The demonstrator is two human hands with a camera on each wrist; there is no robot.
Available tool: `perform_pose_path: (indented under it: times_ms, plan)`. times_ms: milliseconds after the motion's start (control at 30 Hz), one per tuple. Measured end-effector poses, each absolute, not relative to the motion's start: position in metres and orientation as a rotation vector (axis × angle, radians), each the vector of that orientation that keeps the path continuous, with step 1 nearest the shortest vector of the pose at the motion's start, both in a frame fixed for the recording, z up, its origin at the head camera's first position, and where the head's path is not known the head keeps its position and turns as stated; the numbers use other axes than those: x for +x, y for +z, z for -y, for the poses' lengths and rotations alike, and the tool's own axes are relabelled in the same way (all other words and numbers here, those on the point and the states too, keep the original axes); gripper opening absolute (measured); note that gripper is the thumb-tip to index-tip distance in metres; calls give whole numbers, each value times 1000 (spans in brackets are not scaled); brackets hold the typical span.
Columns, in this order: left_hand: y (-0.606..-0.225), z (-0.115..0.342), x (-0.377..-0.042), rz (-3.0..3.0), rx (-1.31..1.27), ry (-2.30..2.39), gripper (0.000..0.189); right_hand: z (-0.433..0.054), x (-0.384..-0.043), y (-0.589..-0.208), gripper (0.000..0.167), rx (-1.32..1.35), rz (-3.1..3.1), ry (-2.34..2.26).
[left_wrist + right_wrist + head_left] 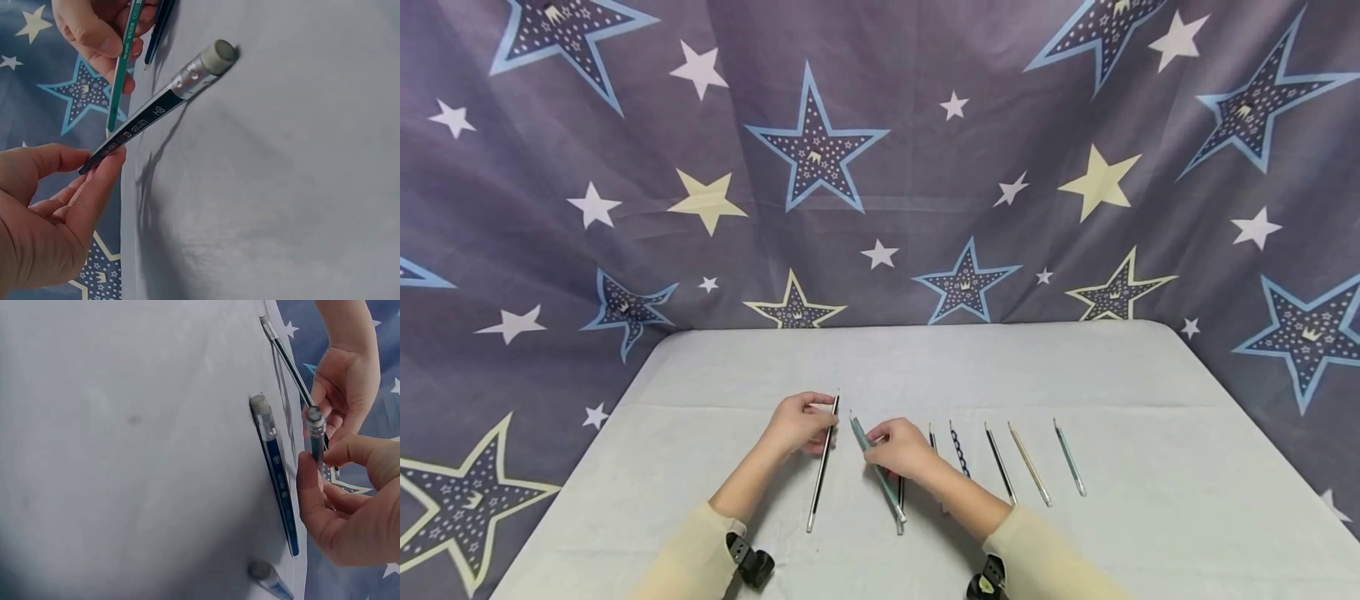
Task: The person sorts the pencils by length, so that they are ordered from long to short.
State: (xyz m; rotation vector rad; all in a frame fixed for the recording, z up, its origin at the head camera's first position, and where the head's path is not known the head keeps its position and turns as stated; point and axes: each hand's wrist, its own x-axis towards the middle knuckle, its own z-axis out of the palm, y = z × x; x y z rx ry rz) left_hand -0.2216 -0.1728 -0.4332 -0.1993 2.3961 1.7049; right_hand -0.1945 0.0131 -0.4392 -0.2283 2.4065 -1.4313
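Note:
My left hand (799, 425) pinches a dark pencil (822, 477) between thumb and fingers. In the left wrist view, that pencil (153, 109) has a pale eraser in a silver ferrule and light lettering. A green pencil (860, 433) is held by my right hand (904, 450), its point facing away from me. Seen from the right wrist, the green pencil's eraser end (315, 425) faces the camera, and my right thumb and fingers (307, 487) pinch its shaft. Another dark pencil (901, 493) lies on the table below the right hand, partly hidden by the green one.
To the right lie several pencils in a loose row: a dark one (999, 462), a patterned one (958, 450), a natural-wood one (1030, 463) and a green one (1070, 458). The white-covered table (1150, 533) ends against a star-print curtain (887, 208).

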Motion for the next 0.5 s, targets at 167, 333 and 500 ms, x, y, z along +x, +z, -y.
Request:
perform_pose_path:
  times_ms: [167,333,500]
  plan:
    - [-429,171,-217,-2395,-194,1732,38,-21,-193,-437,32,-156,-2215,-1595]
    - [-427,167,-215,-2371,-181,1785,38,-31,-195,-434,35,-128,-2132,-1675]
    - [-426,164,-214,-2329,-180,1852,39,-39,-197,-435,34,-135,-2106,-1726]
